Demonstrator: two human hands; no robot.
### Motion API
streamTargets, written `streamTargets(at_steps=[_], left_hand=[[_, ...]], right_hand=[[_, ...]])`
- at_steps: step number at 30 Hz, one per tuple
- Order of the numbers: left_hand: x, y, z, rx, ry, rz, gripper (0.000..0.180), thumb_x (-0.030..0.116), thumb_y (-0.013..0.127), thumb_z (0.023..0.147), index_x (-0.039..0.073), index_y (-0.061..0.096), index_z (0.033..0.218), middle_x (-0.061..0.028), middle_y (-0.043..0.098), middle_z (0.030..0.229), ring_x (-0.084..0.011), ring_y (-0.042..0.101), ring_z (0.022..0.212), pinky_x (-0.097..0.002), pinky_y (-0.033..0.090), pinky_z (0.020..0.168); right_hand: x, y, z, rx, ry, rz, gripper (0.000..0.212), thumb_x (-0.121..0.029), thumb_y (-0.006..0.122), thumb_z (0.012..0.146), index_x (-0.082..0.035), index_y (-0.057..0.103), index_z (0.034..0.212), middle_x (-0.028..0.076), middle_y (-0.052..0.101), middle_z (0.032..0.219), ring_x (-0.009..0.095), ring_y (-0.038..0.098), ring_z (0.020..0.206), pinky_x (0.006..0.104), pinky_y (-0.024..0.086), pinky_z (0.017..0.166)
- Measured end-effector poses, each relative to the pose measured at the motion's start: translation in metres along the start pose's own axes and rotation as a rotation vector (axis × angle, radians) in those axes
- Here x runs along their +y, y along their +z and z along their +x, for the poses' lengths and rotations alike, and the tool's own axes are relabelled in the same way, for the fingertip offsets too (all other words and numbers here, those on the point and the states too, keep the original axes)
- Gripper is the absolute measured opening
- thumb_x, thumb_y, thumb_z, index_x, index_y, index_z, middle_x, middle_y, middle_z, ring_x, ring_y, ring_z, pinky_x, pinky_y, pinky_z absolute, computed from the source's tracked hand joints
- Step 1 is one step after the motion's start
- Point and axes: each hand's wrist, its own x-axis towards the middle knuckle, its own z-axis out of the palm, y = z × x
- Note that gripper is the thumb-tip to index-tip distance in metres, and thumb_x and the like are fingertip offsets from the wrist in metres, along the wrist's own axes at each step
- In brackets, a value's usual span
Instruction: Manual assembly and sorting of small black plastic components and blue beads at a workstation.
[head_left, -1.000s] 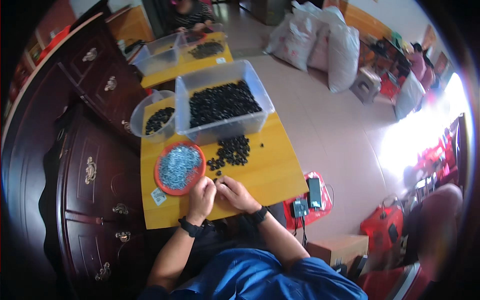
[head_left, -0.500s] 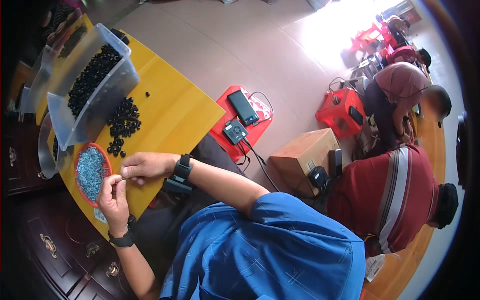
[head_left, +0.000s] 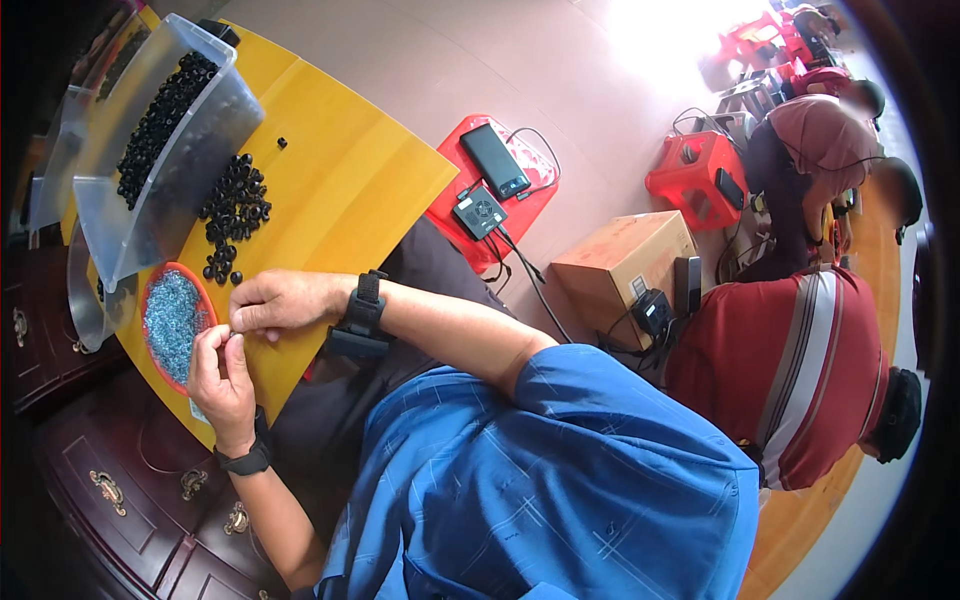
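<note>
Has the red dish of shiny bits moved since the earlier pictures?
No. The red dish keeps its place on the yellow table, beside the big clear bin; only the view has turned.

Bare counter lies ahead-right of the hands, passable except at one stray part. Directly ahead, loose parts obstruct low passage; ahead-left rises the bin. The plate bounds the hands closely on the left.
</note>
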Motion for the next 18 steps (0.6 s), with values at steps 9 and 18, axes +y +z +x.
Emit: streamTargets(at_steps=[9, 18], left_hand=[[0.011, 0.0, 0.006, 0.015, -0.003, 0.025, 0.01, 0.002, 0.067, 0.092, -0.001, 0.061, 0.099, -0.0128, 0.064, 0.089, -0.0279, 0.063, 0.078, -0.0357, 0.051, 0.069], [0.008, 0.02, -0.009, 0.116, -0.439, -0.386, 0.014, 0.012, 0.062, 0.099, 0.0, 0.063, 0.091, -0.0044, 0.058, 0.073, -0.0122, 0.052, 0.067, -0.0296, 0.044, 0.061]], right_hand=[[0.001, 0.001, 0.002, 0.053, -0.106, -0.13, 0.025, -0.027, 0.055, 0.104, -0.003, 0.062, 0.098, 0.002, 0.062, 0.079, 0.01, 0.062, 0.069, 0.0283, 0.052, 0.066], [0.003, 0.003, -0.001, 0.14, -0.169, -0.276, 0.019, -0.02, 0.054, 0.104, -0.003, 0.06, 0.101, 0.005, 0.06, 0.081, 0.012, 0.061, 0.073, 0.0303, 0.051, 0.067]])
